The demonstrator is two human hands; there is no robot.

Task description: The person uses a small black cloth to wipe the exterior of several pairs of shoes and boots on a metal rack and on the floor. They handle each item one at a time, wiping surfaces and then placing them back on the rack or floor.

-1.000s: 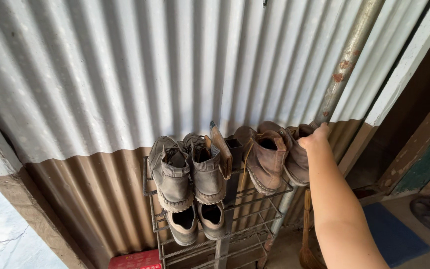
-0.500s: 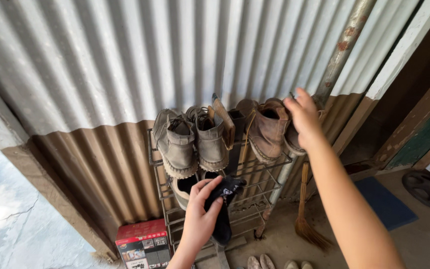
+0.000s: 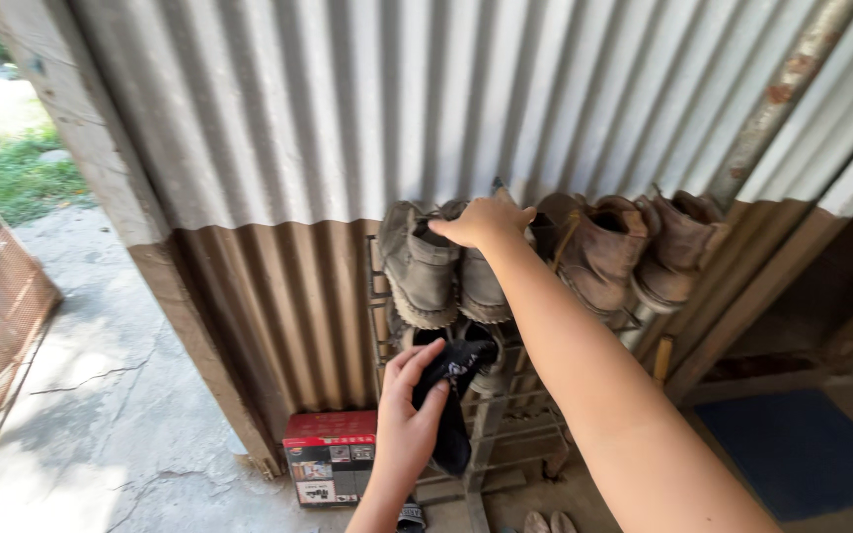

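The left hand (image 3: 409,419) has its grip clamped on a black cloth (image 3: 451,400). The right hand (image 3: 486,219) rests, grip closing, on the gray shoes (image 3: 446,266) above.

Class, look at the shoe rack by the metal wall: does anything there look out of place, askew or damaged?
Two things stand out. The metal pole beside the brown boots leans at a slant and shows rust patches. The lower part of the corrugated wall is stained brown. The grey shoes sit neatly on the rack.

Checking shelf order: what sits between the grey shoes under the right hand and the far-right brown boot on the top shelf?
In the head view, one brown lace-up boot stands between the grey shoes under the right hand and the far-right brown boot.
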